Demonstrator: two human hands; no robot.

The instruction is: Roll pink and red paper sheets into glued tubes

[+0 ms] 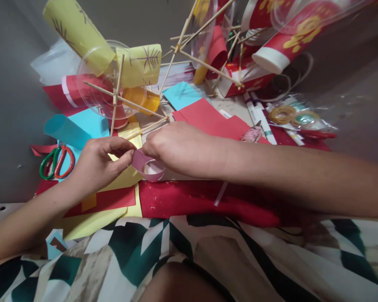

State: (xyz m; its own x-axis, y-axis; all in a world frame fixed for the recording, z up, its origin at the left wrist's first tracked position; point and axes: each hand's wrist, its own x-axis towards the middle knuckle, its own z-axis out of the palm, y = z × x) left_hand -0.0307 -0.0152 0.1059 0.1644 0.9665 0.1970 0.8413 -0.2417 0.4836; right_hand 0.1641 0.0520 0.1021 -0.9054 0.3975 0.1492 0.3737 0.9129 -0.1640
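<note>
My left hand (97, 161) pinches one end of a pink paper strip (148, 167) that curls into a loop. My right hand (176, 147) is closed over the loop's other side, its fingers hidden beneath the knuckles. Both hands hover just above sheets of yellow paper (126, 176) and red paper (208, 197) spread on the floor. A thin white strip (221, 193) lies under my right forearm.
Green and red scissors (56, 161) lie to the left beside a blue paper roll (66, 131). Behind stand lanterns of bamboo sticks (118, 90), clear plastic lids and yellow paper tubes (141, 63). Red printed cups (286, 42), markers (258, 115) and bagged rubber bands (290, 115) sit right.
</note>
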